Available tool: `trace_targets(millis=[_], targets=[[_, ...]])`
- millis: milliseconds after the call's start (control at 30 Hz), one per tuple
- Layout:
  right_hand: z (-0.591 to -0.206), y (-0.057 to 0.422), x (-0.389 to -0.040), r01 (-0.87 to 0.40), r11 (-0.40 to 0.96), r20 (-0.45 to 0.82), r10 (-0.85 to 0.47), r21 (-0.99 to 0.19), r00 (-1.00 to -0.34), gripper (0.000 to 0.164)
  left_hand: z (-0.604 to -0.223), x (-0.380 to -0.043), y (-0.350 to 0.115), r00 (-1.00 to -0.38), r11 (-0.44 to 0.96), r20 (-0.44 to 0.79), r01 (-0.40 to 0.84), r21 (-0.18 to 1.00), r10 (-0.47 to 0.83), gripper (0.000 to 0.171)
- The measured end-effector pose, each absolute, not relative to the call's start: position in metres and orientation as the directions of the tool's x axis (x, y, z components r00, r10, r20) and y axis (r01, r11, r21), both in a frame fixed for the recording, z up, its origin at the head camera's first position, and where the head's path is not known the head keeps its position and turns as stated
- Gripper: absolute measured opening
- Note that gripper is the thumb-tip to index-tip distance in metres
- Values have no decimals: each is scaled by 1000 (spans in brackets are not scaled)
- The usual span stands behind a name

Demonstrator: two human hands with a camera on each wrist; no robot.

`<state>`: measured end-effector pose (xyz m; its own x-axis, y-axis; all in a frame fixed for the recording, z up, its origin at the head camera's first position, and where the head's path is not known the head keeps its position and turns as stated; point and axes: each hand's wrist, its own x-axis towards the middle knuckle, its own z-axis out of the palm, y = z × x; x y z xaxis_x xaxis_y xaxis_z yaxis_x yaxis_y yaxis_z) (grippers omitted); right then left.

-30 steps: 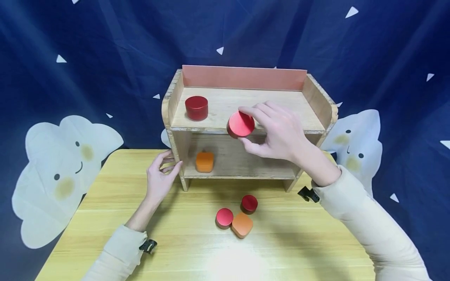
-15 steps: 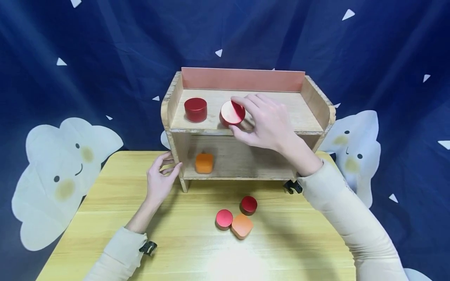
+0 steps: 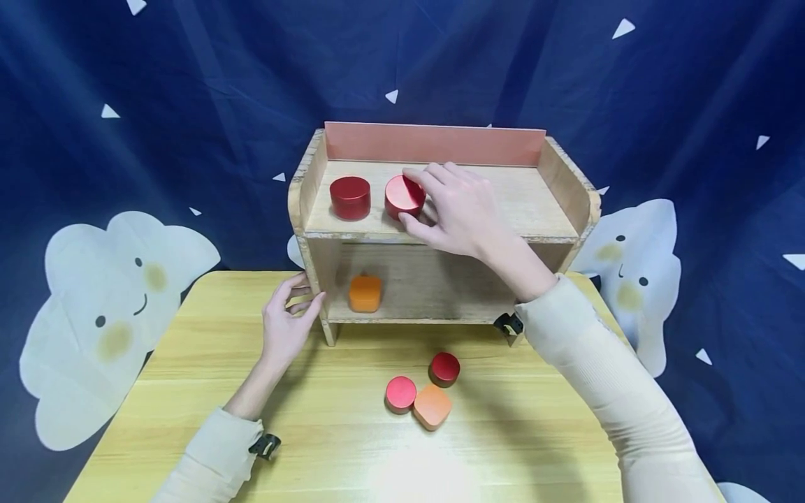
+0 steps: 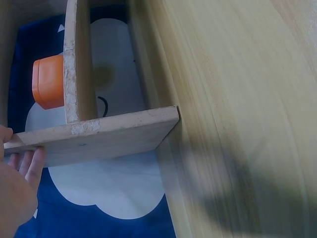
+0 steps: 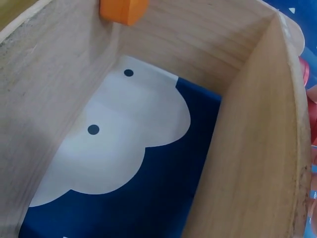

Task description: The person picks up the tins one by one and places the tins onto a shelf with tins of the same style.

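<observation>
My right hand [image 3: 462,213] pinches a round red tin [image 3: 405,195] between thumb and fingers. That tin is at the upper board of the small wooden shelf [image 3: 490,234], right of another round red tin [image 3: 350,199]. My left hand [image 3: 289,318] grips the shelf's left side panel, thumb at the front edge and other fingers on the outer face, as the left wrist view also shows. An orange rounded-square tin [image 3: 365,293] stands at the left of the lower board. In the right wrist view, only parts of my right fingers and the held red tin [image 5: 312,119] show at the right edge.
On the table [image 3: 339,447] before the shelf stand a bright red tin [image 3: 400,395], a dark red tin [image 3: 444,369] and an orange tin [image 3: 432,407], close together. A blue curtain [image 3: 251,105] with white clouds hangs behind.
My right hand has carried the red tin left and back, from in front of the shelf's edge to the upper board beside the other red tin. My left hand stays in place.
</observation>
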<state>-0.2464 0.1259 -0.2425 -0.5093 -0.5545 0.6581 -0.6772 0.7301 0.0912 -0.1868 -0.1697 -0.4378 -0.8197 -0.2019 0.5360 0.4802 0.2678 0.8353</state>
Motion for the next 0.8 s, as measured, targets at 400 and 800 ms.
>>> trace_targets(millis=[400,800], targets=[[-244,122,-253,-637,765,625,-543,92,-562,54,-439,-185,-170,-815,275,543,485,830,-204,40],[-241,128,-251,-609,786,595,-540,106,-595,61,-437,-185,-170,-822,271,533,476,837,-200,41]])
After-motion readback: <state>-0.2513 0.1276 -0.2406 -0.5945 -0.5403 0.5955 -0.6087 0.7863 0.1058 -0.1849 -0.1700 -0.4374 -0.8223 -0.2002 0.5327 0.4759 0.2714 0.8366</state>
